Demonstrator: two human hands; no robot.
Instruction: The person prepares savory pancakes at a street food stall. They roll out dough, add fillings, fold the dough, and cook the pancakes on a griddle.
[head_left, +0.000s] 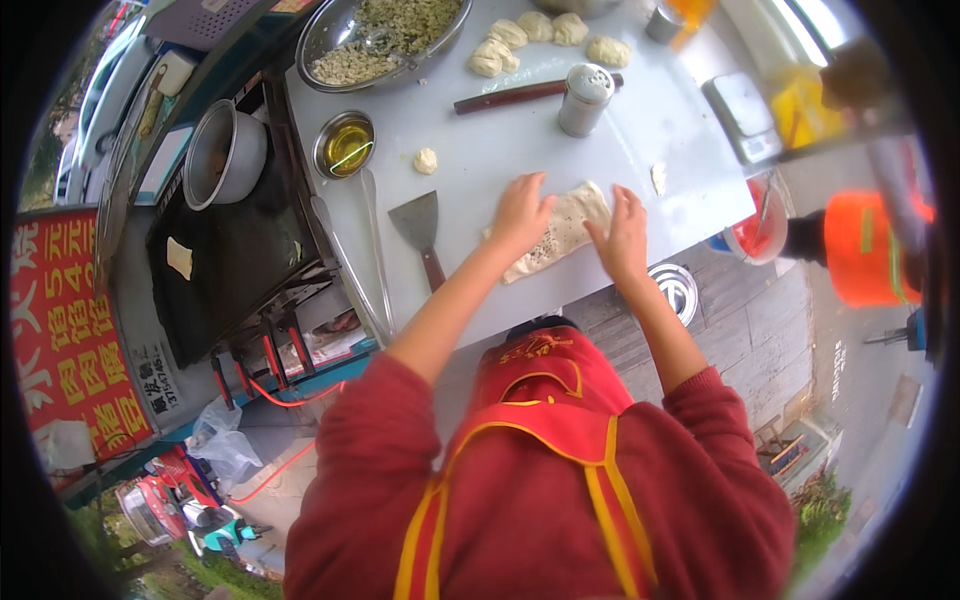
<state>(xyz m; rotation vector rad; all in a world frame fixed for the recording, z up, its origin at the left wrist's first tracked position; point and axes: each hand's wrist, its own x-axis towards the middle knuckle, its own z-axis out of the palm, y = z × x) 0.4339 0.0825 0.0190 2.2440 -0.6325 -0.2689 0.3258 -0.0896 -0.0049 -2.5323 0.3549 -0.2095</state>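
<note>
A flat oblong of dough (559, 232) sprinkled with dark specks lies on the pale worktop (465, 169) in front of me. My left hand (523, 214) rests at its left part, fingers spread and bent over the dough. On the right edge is my right hand (621, 232), thumb and fingers apart. Whether either hand pinches the dough cannot be told. Above the dough stands a metal shaker (585, 100) with a perforated lid, beside a dark wooden rolling pin (510, 96). A scraper (417, 225) with a wooden handle lies left of my left hand, near a small dough ball (425, 160).
A steel bowl of chopped filling (375, 64), a bowl of oil (345, 146) and several dough pieces (536, 28) sit on the worktop. Metal tongs (375, 247) lie by the black griddle (225, 277), which holds a pot (225, 154). A scale (741, 116) is at the right.
</note>
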